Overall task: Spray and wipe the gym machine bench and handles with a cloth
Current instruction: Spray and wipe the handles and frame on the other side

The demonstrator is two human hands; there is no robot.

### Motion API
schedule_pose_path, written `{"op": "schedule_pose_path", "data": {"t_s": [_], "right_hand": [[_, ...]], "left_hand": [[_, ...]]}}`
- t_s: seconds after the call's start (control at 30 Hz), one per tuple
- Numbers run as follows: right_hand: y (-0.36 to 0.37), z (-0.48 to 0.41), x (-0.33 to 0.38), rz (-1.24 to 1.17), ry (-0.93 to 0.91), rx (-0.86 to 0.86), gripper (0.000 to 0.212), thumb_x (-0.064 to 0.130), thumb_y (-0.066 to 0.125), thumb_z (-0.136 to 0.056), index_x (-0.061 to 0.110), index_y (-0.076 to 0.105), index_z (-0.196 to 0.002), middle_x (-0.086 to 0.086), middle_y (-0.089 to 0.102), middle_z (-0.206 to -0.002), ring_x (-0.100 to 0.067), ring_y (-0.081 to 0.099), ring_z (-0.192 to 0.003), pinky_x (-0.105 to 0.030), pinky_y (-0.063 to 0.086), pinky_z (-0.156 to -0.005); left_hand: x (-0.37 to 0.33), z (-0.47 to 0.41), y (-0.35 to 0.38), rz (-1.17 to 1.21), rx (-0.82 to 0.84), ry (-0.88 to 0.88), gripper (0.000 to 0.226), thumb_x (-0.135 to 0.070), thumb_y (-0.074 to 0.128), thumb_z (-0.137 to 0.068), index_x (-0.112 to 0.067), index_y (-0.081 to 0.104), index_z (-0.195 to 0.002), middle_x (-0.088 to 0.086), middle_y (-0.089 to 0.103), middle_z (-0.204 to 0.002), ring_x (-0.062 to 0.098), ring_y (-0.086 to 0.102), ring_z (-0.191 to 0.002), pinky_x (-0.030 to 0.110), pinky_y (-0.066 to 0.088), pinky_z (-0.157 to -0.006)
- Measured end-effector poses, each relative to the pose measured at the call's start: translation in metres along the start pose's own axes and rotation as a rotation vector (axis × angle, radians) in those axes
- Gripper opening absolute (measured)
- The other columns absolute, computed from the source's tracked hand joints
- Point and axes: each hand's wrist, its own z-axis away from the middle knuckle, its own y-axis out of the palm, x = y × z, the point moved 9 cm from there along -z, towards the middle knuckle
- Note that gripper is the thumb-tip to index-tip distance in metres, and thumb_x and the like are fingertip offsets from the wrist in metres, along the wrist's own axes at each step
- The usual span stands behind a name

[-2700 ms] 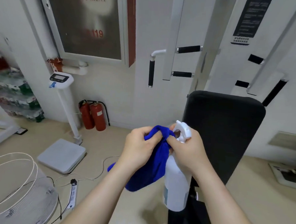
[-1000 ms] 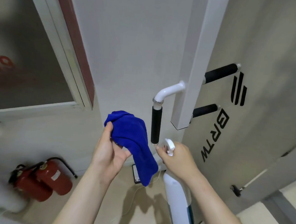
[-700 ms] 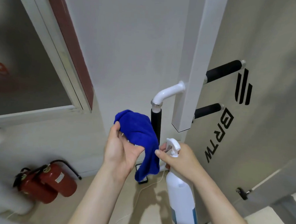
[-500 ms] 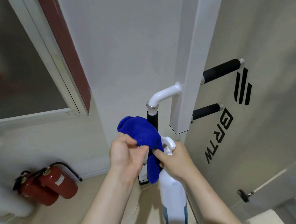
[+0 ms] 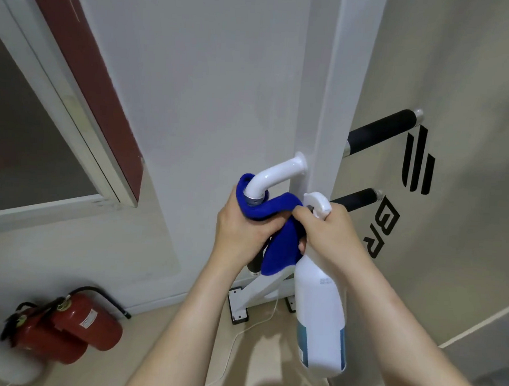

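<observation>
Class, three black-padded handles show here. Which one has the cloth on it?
The vertical handle below the white elbow; blue cloth wraps it. Both horizontal handles are bare.

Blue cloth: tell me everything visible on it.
The blue cloth looks like plush microfibre, deep blue, bunched. It wraps the top of the vertical handle below the white bend, gripped there by the left hand. The right hand, also holding the spray bottle, touches a fold with its fingers. A loose tail hangs down.
</observation>
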Motion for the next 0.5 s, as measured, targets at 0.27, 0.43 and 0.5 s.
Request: {"op": "schedule_pose_path", "data": {"t_s": [0.27, 0.43, 0.5], "right_hand": [[-0.009, -0.006, 0.015, 0.216, -0.099, -0.004, 0.045, 0.028, 0.058, -0.091, -0.005, 0.048, -0.063, -0.016, 0.053, -0.052, -0.022, 0.053, -0.05, -0.032, 0.044, -0.053], [-0.01, -0.008, 0.013, 0.229, -0.126, -0.009, 0.041, 0.026, 0.059, -0.091, -0.007, 0.053, -0.067, -0.017, 0.057, -0.055, -0.026, 0.055, -0.048, -0.036, 0.047, -0.051], [-0.008, -0.005, 0.014, 0.248, -0.154, -0.015, 0.039, 0.027, 0.058, -0.091, -0.008, 0.06, -0.073, -0.024, 0.061, -0.062, -0.036, 0.059, -0.056, -0.044, 0.052, -0.057]], "left_hand": [[0.03, -0.006, 0.016, 0.369, -0.031, -0.147, 0.015, -0.01, 0.068, -0.067, -0.017, 0.066, -0.08, -0.01, 0.067, -0.067, 0.008, 0.06, -0.063, 0.022, 0.05, -0.058], [0.064, -0.002, 0.028, 0.222, 0.172, -0.229, 0.013, -0.003, 0.07, -0.078, -0.012, 0.063, -0.085, 0.001, 0.067, -0.075, 0.013, 0.062, -0.069, 0.025, 0.051, -0.062], [0.093, 0.012, 0.033, 0.134, 0.205, -0.303, 0.017, -0.002, 0.071, -0.076, -0.013, 0.061, -0.084, 0.002, 0.066, -0.075, 0.015, 0.06, -0.069, 0.027, 0.051, -0.064]]}}
